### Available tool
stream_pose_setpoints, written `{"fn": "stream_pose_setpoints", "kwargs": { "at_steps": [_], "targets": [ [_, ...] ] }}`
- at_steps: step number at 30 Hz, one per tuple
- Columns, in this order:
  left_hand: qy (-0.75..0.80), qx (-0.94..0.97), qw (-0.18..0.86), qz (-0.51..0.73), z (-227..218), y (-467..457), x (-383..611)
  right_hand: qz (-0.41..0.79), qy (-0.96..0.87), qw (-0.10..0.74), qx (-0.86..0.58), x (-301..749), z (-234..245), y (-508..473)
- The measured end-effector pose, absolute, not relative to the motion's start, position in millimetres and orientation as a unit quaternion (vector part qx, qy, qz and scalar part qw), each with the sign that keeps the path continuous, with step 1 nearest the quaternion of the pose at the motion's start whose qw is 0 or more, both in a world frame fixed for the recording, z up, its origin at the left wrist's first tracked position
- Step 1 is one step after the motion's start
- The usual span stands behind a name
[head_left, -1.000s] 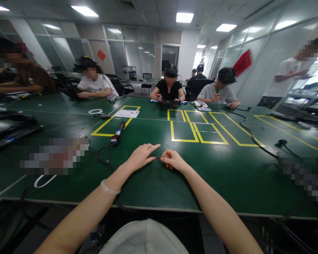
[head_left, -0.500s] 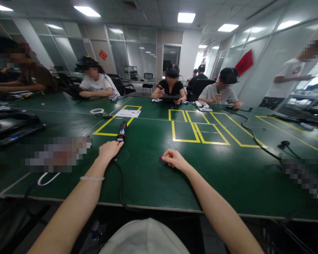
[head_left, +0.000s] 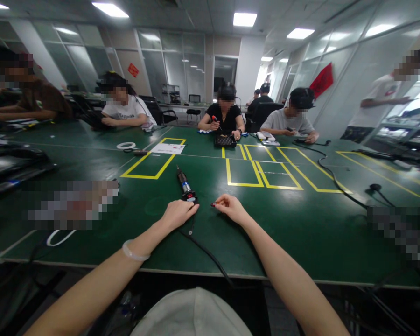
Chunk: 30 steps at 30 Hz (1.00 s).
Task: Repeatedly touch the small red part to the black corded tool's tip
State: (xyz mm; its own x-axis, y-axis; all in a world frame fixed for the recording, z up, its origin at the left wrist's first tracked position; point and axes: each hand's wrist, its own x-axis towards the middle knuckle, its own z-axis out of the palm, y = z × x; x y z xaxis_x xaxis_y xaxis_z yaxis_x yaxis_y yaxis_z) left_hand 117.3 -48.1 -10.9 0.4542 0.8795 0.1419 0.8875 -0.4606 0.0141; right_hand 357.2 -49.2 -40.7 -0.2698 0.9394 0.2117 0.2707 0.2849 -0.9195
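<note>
My left hand [head_left: 178, 213] is closed around the rear end of a corded electric screwdriver [head_left: 185, 185], whose thin tip points away from me and slightly left. A black cord [head_left: 206, 252] runs from it toward the table's front edge. Just to the right, my right hand [head_left: 233, 210] pinches a small dark red piece [head_left: 213, 204] between thumb and fingertips; its kind is too small to tell. Both hands are low over the green table [head_left: 196, 247], with a narrow gap between the red piece and the screwdriver.
Yellow tape outlines [head_left: 245, 185] mark the table. A white paper sheet [head_left: 166, 149] and a coiled white cable [head_left: 126, 146] lie beyond my left hand. A black cable [head_left: 332, 175] crosses at right. Several people sit opposite; one holds a red-handled tool [head_left: 214, 119] over a black tray [head_left: 225, 139].
My left hand has moved right with the electric screwdriver, bringing it close to the red piece. My right hand has barely moved. The person opposite has lowered the black tray.
</note>
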Motion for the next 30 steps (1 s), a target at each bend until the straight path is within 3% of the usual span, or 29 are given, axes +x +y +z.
{"fn": "stream_pose_setpoints", "kwargs": {
  "at_steps": [12, 30],
  "targets": [
    [-0.367, -0.926, 0.016, -0.089, -11, -79, 138, 0.304, -0.748, 0.368, -0.462, 352, -38, -56],
    [-0.362, -0.927, -0.004, -0.097, -8, -85, 139, 0.28, -0.755, 0.374, -0.461, 350, -31, -59]
  ]
}}
